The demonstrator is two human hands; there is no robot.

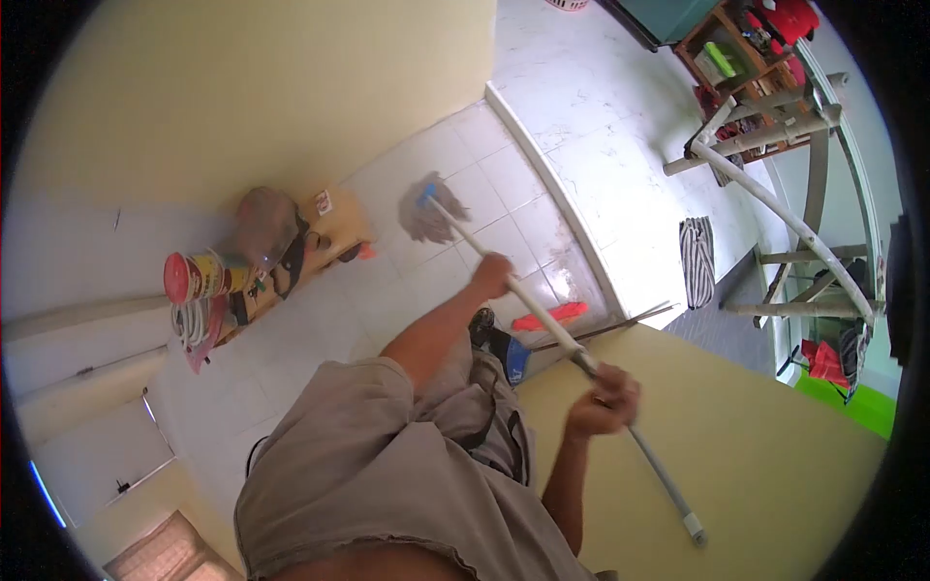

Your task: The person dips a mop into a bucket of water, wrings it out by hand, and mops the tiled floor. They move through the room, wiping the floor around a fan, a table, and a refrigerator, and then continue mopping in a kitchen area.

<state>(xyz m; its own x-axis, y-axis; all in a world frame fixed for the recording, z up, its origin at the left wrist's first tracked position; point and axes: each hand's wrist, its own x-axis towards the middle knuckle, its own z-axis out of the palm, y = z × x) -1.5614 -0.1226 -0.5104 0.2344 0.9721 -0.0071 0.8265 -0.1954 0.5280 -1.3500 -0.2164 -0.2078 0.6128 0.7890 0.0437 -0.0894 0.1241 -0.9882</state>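
Observation:
I hold a mop with both hands. My left hand (pixel 492 276) grips the white handle (pixel 542 320) lower down, nearer the mop head. My right hand (pixel 605 402) grips the same handle higher up, and its end sticks out past that hand. The grey stringy mop head (pixel 426 215) rests on the white tiled floor (pixel 320 320), close to a yellow wall. My grey shirt and trousers fill the lower middle, with a dark shoe (pixel 496 341) under the handle.
A low cardboard box (pixel 329 228) with a bag, a red-lidded can (pixel 194 277) and coiled hose stands by the wall. An orange object (pixel 550 315) lies at the step edge. Beyond it are a striped mat (pixel 696 257), a white pipe frame (pixel 775 203) and a wooden shelf (pixel 746 58).

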